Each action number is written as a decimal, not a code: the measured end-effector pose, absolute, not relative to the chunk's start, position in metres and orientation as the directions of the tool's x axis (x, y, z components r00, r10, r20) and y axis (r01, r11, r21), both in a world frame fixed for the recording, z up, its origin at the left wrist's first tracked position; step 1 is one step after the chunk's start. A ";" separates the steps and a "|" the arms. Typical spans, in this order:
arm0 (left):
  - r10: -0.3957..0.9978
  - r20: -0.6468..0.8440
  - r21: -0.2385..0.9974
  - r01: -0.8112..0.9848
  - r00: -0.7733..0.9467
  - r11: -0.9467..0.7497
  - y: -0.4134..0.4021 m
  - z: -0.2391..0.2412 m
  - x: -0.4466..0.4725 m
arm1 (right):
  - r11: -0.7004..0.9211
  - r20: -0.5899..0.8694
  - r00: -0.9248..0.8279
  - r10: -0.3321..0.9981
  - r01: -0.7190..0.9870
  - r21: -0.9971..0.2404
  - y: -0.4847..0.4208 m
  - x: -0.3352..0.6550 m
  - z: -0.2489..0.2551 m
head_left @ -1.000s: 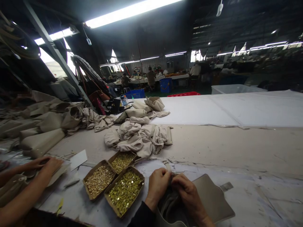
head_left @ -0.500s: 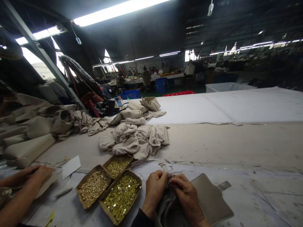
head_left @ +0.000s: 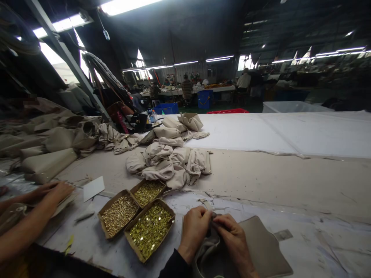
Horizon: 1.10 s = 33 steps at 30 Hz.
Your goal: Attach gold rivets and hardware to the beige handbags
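Observation:
Both my hands meet at the near edge of the table over a beige bag piece (head_left: 261, 247). My left hand (head_left: 194, 231) and my right hand (head_left: 232, 240) are closed, pinching the grey-beige fabric at the bag's top edge between fingertips. Whatever small part sits between the fingers is hidden. Just left of my left hand stand three cardboard trays of small gold metal fittings (head_left: 150, 229), (head_left: 120, 214), (head_left: 148, 192).
A heap of beige fabric bags (head_left: 171, 162) lies behind the trays. A co-worker's hands (head_left: 55, 192) rest on a bag piece at the far left, next to a white card (head_left: 93, 188). More bags (head_left: 46, 148) pile up at left. White sheeting (head_left: 290, 131) covers the table's far side.
My hands stay pinched on the bag edge with small finger shifts. The camera view has swung slightly; the co-worker's hands have barely moved.

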<state>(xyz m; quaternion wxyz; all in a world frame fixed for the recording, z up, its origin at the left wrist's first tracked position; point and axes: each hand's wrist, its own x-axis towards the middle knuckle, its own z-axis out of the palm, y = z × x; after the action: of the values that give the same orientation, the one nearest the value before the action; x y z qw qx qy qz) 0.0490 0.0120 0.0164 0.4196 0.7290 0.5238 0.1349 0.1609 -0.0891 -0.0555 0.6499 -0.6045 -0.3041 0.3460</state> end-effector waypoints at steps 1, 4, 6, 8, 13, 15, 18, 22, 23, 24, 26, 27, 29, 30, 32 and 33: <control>0.878 -0.242 0.749 0.655 0.413 -0.101 0.011 0.017 0.050 | 0.033 -0.030 0.580 0.814 -0.098 -0.995 -0.090 0.162 -0.058; 0.880 -0.243 0.742 0.663 0.407 -0.102 0.008 0.018 0.050 | 0.032 -0.049 0.590 0.806 -0.127 -0.991 -0.092 0.162 -0.061; 0.880 -0.245 0.747 0.658 0.407 -0.096 0.007 0.017 0.050 | 0.019 -0.066 0.596 0.800 -0.135 -0.991 -0.092 0.162 -0.060; 0.878 -0.248 0.759 0.645 0.410 -0.086 0.008 0.016 0.049 | -0.005 -0.088 0.598 0.797 -0.139 -0.990 -0.092 0.162 -0.058; 0.872 -0.272 0.770 0.635 0.406 -0.056 0.008 0.016 0.049 | -0.064 -0.131 0.594 0.794 -0.133 -0.989 -0.092 0.163 -0.050; 0.874 -0.270 0.765 0.641 0.403 -0.060 0.008 0.016 0.049 | -0.079 -0.143 0.598 0.789 -0.132 -0.988 -0.091 0.163 -0.047; 0.878 -0.258 0.770 0.634 0.404 -0.065 0.007 0.015 0.050 | -0.100 -0.151 0.600 0.785 -0.117 -0.988 -0.090 0.162 -0.045; 0.877 -0.263 0.771 0.634 0.403 -0.060 0.007 0.013 0.049 | -0.099 -0.141 0.618 0.773 -0.102 -0.990 -0.090 0.161 -0.046; 0.876 -0.263 0.773 0.632 0.404 -0.060 0.008 0.013 0.049 | -0.098 -0.144 0.622 0.770 -0.108 -0.989 -0.090 0.161 -0.047; 0.876 -0.261 0.776 0.627 0.406 -0.060 0.008 0.013 0.049 | -0.100 -0.151 0.621 0.769 -0.117 -0.988 -0.090 0.161 -0.049; 0.873 -0.265 0.785 0.618 0.410 -0.052 0.009 0.013 0.049 | -0.105 -0.170 0.617 0.768 -0.141 -0.985 -0.089 0.160 -0.052; 0.870 -0.269 0.788 0.613 0.412 -0.047 0.010 0.013 0.049 | -0.108 -0.180 0.616 0.767 -0.153 -0.982 -0.089 0.159 -0.054; 0.865 -0.275 0.793 0.607 0.419 -0.042 0.010 0.012 0.049 | -0.113 -0.203 0.624 0.755 -0.180 -0.977 -0.088 0.157 -0.056; 0.863 -0.277 0.795 0.605 0.423 -0.042 0.011 0.011 0.048 | -0.115 -0.214 0.629 0.747 -0.195 -0.974 -0.087 0.156 -0.056; 0.857 -0.279 0.801 0.597 0.433 -0.041 0.012 0.007 0.046 | -0.119 -0.232 0.641 0.732 -0.215 -0.969 -0.086 0.153 -0.055; 0.854 -0.279 0.807 0.589 0.439 -0.040 0.012 0.005 0.045 | -0.122 -0.231 0.648 0.726 -0.209 -0.970 -0.085 0.152 -0.054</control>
<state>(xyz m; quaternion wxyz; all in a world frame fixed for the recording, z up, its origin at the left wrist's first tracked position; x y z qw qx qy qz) 0.0449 0.0125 0.0050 0.4690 0.7070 0.5102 0.1413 0.1520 -0.0853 -0.0536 0.6322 -0.6514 -0.1985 0.3696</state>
